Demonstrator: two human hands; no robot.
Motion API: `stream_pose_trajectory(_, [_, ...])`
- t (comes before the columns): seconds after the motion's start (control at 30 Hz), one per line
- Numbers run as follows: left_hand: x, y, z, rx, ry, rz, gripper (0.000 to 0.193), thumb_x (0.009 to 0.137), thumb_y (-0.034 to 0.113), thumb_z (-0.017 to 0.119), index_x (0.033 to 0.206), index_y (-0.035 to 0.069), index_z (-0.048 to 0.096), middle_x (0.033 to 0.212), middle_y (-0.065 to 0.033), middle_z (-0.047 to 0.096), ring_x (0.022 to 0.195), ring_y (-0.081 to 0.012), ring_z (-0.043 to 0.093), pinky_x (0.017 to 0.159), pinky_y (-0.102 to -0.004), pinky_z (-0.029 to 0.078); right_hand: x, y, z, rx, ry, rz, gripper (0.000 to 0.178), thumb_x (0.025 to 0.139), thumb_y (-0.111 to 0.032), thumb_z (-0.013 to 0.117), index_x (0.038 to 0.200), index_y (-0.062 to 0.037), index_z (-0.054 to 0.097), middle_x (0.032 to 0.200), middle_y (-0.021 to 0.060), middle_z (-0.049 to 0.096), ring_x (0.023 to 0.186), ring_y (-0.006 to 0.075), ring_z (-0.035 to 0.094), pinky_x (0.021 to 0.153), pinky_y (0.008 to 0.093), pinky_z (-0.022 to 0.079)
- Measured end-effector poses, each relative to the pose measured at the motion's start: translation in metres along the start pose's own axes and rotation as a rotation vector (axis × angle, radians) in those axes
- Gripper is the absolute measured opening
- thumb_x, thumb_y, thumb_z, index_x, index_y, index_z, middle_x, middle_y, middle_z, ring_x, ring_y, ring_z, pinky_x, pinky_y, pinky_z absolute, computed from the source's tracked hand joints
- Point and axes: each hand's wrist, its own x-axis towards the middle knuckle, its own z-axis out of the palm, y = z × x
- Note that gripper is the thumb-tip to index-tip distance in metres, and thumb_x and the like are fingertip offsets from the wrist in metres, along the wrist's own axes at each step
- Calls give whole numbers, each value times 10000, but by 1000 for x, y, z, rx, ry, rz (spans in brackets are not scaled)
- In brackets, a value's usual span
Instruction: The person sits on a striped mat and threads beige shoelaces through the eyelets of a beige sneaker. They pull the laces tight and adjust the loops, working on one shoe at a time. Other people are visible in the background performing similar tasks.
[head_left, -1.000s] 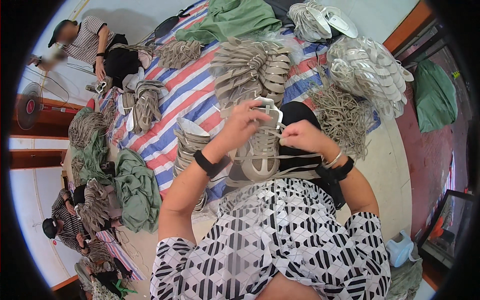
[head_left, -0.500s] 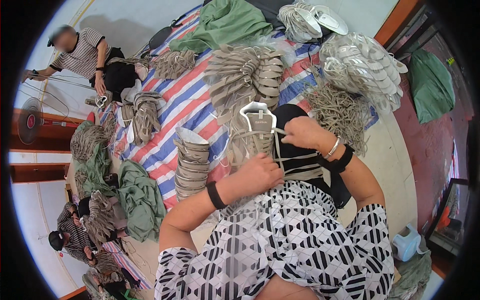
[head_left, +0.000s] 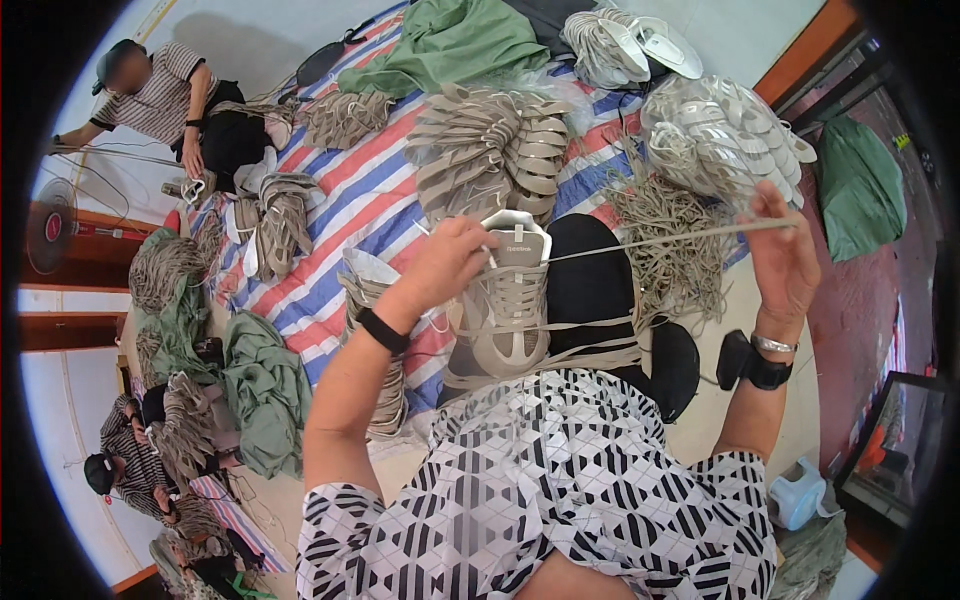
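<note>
A beige and grey shoe upper (head_left: 515, 310) with a white-lined collar lies in front of me, its tongue pointing away. Flat beige lacing crosses its front. At the left side of the collar, my left hand (head_left: 445, 265) has its fingers closed on the upper's edge; whether a lace end is also in them is hidden. Far out to the right is my right hand (head_left: 785, 250), gripping a beige shoelace (head_left: 665, 241) between thumb and fingers. That lace runs nearly straight from the upper's top eyelets to the hand. More laces lie across my lap.
Stacked shoe uppers (head_left: 480, 150) fan out beyond on a striped sheet (head_left: 350, 210). A heap of loose laces (head_left: 670, 240) lies right, below bagged uppers (head_left: 725, 135). Another stack (head_left: 385, 390) stands left. Two co-workers sit at the left, near a fan (head_left: 50, 225).
My right hand has swung out to the right, drawing the lace long. My left hand has moved up and left, from the upper's lower front to its collar.
</note>
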Motion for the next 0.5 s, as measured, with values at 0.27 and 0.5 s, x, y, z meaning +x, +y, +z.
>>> stream_pose_trajectory(0.27, [-8,-25,-5,-160,-35,75,285,716,-6,689,975,93,623,992,-90,558,964,-288,554,822,-368,467,-5,11,-91,210,138,44,287,915,-185,587,1143,-10,609,1001,46,600,832,118,526,779,311,457])
stream_pose_trajectory(0.5, [-9,-20,-4,-116,-17,65,264,726,23,720,942,81,581,977,-88,547,944,-274,577,782,-347,487,9,150,26,-821,-251,219,165,839,-135,657,980,-65,707,769,-14,614,620,68,515,515,238,398])
